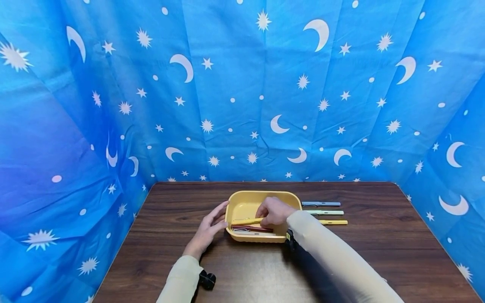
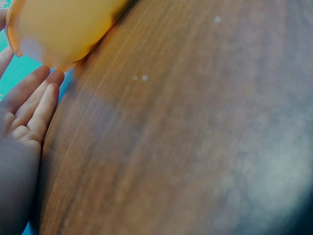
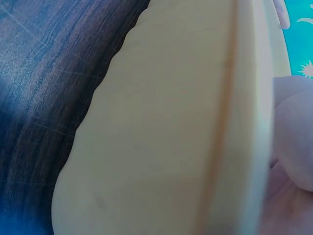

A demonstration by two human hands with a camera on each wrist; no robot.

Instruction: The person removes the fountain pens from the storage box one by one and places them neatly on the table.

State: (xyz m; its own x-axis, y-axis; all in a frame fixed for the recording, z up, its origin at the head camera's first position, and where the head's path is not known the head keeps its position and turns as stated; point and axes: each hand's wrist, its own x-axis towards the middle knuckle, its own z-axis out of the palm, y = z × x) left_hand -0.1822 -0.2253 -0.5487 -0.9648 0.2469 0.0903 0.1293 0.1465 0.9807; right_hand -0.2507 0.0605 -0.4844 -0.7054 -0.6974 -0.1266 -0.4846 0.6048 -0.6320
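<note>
A yellow plastic bin (image 1: 265,194) sits on the table, its wall close up in the right wrist view. Inside it my right hand (image 1: 275,210) pinches a yellow pen (image 1: 244,221), which lies nearly level with its far end toward the bin's left wall. Closer to me in the bin are a dark red pen (image 1: 251,228) and a whitish pen (image 1: 246,232). My left hand (image 1: 206,231) touches the bin's left side with fingers extended, thumb near the rim. In the left wrist view its fingers (image 2: 41,105) reach the bin's outer wall.
To the right of the bin lie a blue-grey pen (image 1: 322,204), a light green pen (image 1: 329,212) and another yellow pen (image 1: 335,222), partly hidden by the bin or right arm. The dark wood table (image 1: 182,200) ends against a blue star-and-moon cloth (image 1: 235,113).
</note>
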